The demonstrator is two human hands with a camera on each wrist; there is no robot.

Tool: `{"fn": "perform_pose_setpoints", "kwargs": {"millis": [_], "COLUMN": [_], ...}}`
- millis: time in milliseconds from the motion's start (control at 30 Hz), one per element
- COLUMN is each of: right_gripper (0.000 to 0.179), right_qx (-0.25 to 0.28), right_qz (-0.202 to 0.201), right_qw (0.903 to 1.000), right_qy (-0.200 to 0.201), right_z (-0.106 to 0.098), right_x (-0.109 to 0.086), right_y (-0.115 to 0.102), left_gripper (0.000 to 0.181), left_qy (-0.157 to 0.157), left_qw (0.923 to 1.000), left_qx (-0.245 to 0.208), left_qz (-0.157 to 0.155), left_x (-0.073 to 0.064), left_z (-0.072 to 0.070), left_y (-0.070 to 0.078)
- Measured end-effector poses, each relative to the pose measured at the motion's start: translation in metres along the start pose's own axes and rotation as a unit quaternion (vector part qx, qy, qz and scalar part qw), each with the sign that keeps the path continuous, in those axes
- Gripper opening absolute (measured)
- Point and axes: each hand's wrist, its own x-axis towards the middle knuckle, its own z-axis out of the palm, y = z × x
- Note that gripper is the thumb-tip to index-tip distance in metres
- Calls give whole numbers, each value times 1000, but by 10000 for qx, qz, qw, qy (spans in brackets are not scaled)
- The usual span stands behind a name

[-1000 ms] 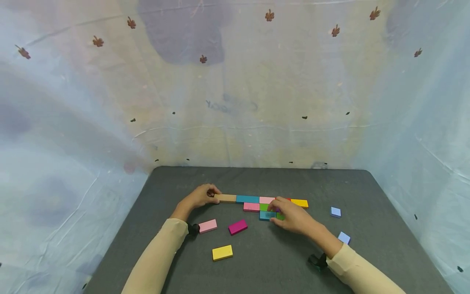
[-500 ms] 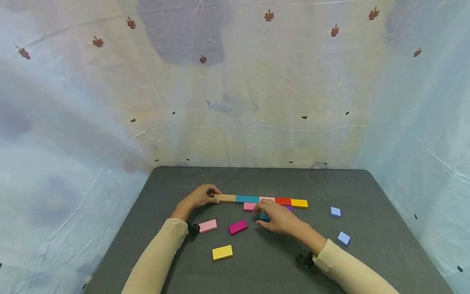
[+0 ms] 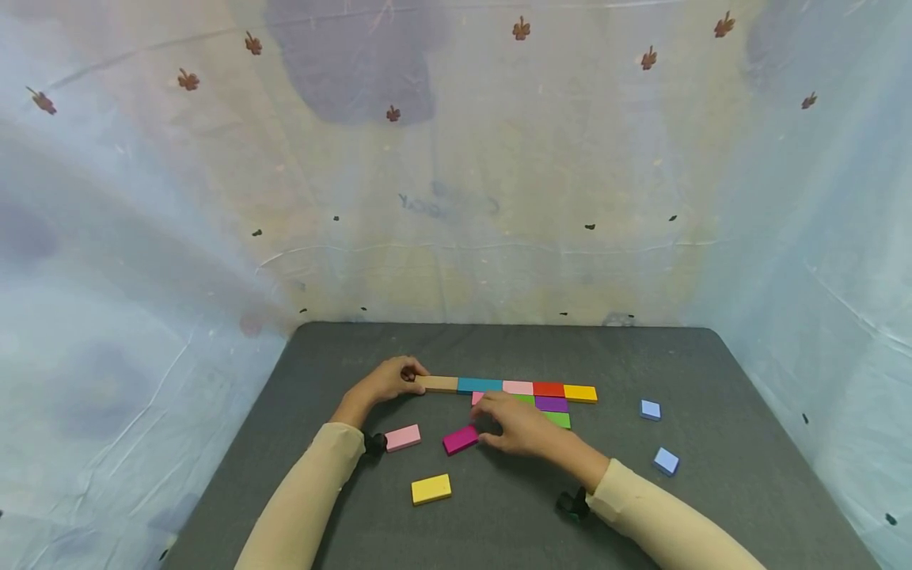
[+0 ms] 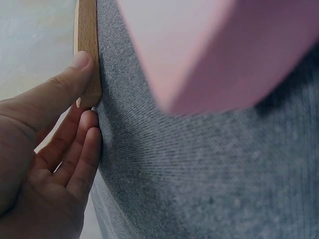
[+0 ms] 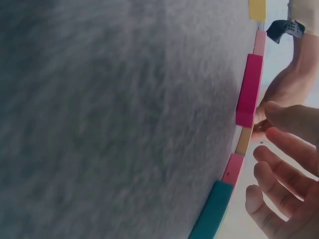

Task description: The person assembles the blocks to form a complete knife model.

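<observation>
My left hand (image 3: 388,380) pinches the near left end of a plain wooden block (image 3: 439,384); the left wrist view shows the thumb on the wooden block (image 4: 88,35) and fingertips at its end. That block leads a row with a blue block (image 3: 480,385), a pink, a red (image 3: 549,389) and a yellow one. Below it, shorter rows hold green, purple (image 3: 552,404) and other blocks, partly hidden by my right hand (image 3: 520,423). The right fingers are parted and loosely bent, close to a loose magenta block (image 3: 460,440), with nothing between them in the right wrist view.
A loose pink block (image 3: 403,438) lies by the left wrist, with a yellow block (image 3: 431,489) nearer the front. Two light blue blocks (image 3: 650,410) sit at the right of the dark table (image 3: 499,522). A patterned sheet (image 3: 456,158) hangs behind and at both sides.
My right hand has moved left from over the lower rows to the magenta block, uncovering the red, purple and right green blocks. The left hand has stayed on the wooden block.
</observation>
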Motion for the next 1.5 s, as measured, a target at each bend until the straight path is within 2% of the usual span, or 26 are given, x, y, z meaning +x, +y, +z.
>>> {"fn": "perform_pose_setpoints", "kwargs": {"millis": [367, 933, 1200, 1500], "right_gripper": [33, 31, 28, 30], "right_qx": [-113, -216, 144, -358], "right_qz": [-237, 45, 133, 290], "right_qw": [9996, 9992, 9997, 9986], "right_qy": [-97, -321, -166, 267], "right_z": [9, 15, 7, 0], "right_x": [12, 17, 17, 13], "right_y": [-7, -12, -6, 5], "left_gripper": [22, 22, 22, 23], "left_qy": [-2, -7, -11, -22], "left_qw": [9999, 9999, 9999, 9999], "left_qx": [-90, -84, -69, -23], "left_qz": [54, 89, 148, 120], "left_x": [-1, -1, 0, -1], "left_z": [-1, 0, -1, -2], "left_y": [2, 1, -1, 0]}}
